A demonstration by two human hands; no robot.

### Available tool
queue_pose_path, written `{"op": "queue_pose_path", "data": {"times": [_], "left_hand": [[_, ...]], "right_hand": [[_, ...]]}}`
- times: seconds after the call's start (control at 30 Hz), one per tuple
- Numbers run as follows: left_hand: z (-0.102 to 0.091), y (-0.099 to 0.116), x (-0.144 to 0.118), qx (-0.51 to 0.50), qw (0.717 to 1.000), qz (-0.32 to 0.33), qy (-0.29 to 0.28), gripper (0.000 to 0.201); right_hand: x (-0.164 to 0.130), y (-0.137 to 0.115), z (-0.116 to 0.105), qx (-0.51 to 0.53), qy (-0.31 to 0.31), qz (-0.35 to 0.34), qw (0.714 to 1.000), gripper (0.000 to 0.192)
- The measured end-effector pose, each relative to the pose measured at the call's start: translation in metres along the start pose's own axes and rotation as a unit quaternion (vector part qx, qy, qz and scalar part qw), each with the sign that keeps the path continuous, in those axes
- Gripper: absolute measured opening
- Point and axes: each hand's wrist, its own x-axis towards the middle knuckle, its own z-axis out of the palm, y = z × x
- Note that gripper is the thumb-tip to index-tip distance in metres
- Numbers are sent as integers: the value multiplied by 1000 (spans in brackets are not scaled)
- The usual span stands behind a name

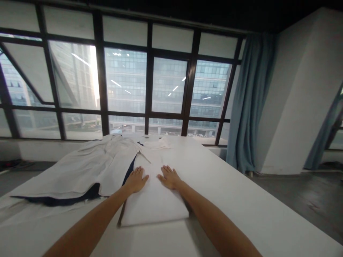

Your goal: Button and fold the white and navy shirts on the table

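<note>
My left hand point(136, 180) and right hand point(168, 177) lie flat, fingers spread, gripping nothing, on the folded white cloth point(154, 200); even pressure, I judge, flattens it on the worktop point(241, 200).

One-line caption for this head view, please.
Both hands, left hand and right hand, press flat on a folded white cloth beside a spread white garment on a white table.

- The left hand point(136, 180) is wearing no glove, ring or watch
- The right hand point(168, 177) is showing bare fingers too
- Both long arms are wearing no sleeves up to the picture's edge
</note>
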Motion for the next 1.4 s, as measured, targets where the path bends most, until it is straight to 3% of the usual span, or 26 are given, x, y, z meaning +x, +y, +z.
{"op": "queue_pose_path", "data": {"times": [0.2, 0.3, 0.37, 0.43, 0.57, 0.67, 0.83, 0.93, 1.0, 1.07, 1.13, 1.27, 1.33, 1.4], "left_hand": [[-15, 15, -17, 29, 998, 49, 26, 69], [-13, 24, -36, 20, 994, 104, -12, 68], [-8, 29, -45, 19, 994, 108, -20, 65], [-4, 32, -50, 22, 995, 99, -8, 61], [-9, 32, -51, 2, 996, 92, 7, 59], [-17, 24, -56, -20, 995, 94, -11, 65], [-25, 14, -69, -21, 993, 91, -77, 79], [-24, 15, -73, -15, 992, 93, -84, 75], [-23, 16, -74, -15, 993, 92, -79, 72], [-22, 18, -73, -13, 993, 89, -70, 71], [-21, 18, -73, -11, 994, 88, -62, 71], [-19, 16, -73, -11, 994, 91, -54, 71], [-19, 15, -73, -12, 994, 91, -53, 71], [-19, 15, -73, -12, 994, 91, -52, 71]], "right_hand": [[-2, 9, -7, 2, 5, -11, 1000, 79], [-12, -3, -15, -23, 54, 36, 998, 70], [-26, -21, -16, -28, 86, 67, 994, 66], [-47, -42, -13, -15, 87, 54, 995, 67], [-95, -61, -1, 4, 21, -8, 1000, 71], [-119, -36, -2, 5, -18, -32, 999, 73], [-130, 55, -33, 17, -81, -63, 995, 74], [-129, 107, -55, 19, -117, -10, 993, 71], [-125, 123, -65, -7, -111, 61, 992, 67], [-119, 119, -63, -29, -57, 117, 991, 58], [-113, 99, -51, -33, -1, 130, 991, 55], [-106, 59, -18, -65, 5, 110, 992, 59], [-105, 62, -11, -82, 4, 122, 989, 59], [-106, 84, -13, -92, 3, 149, 985, 57]]}}
